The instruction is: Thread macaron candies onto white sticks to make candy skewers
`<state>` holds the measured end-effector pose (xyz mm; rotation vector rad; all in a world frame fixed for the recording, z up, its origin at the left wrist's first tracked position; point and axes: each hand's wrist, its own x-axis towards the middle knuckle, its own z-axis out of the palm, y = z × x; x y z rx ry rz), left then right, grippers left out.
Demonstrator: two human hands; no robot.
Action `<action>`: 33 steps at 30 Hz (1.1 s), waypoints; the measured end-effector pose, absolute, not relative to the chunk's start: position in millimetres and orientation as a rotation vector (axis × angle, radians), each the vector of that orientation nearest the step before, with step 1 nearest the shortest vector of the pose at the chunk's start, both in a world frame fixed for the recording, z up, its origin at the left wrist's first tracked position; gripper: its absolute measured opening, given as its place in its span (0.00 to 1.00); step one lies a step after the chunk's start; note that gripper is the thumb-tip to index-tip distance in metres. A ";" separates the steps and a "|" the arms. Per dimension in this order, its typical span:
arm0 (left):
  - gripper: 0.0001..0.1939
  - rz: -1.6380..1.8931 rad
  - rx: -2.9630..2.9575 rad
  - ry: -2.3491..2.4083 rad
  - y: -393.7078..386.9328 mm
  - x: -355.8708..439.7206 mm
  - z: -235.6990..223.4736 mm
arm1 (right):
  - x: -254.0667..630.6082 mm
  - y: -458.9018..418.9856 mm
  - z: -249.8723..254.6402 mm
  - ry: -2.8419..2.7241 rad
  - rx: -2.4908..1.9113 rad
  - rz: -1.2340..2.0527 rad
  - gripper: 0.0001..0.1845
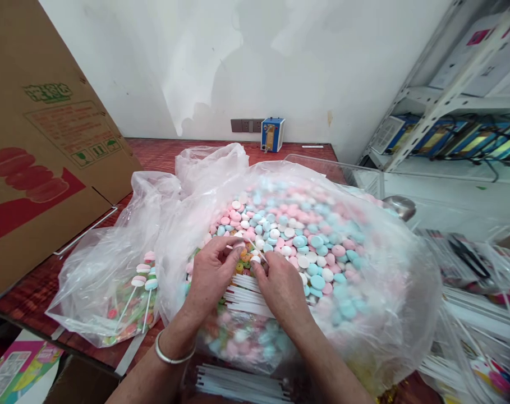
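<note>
We see our left hand [224, 262] pinching what looks like a pink candy [238, 245], and our right hand [280, 280] pinching a white stick [253, 245], both above the big open bag [410, 314]. Loose candies [317, 282] spread at three o'clock from the hands; more sticks [247, 297] lie at six. We judge the candy light, soft and easy to crush, so we should take its rim gently; the stick, probably stiff, near its end.

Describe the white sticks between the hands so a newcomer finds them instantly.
Find the big translucent bag of pastel candies, centre of view. Between the left hand and right hand, white sticks lie side by side. Unlike the stick bundle at the picture's bottom edge, these sit within the bag's opening.
</note>
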<state>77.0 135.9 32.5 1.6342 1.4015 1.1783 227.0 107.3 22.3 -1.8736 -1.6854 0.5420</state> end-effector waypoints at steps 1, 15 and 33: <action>0.12 1.149 1.512 1.349 135.8 75.4 32.3 | 227.1 108.8 21.0 -1.683 -1.851 0.540 0.12; 0.17 0.993 1.078 0.902 126.5 91.5 38.5 | 242.9 88.6 28.6 -1.306 -1.370 0.920 0.14; 0.19 1.131 1.002 1.030 133.3 96.6 39.7 | 249.1 47.6 34.2 -1.873 -1.719 0.367 0.16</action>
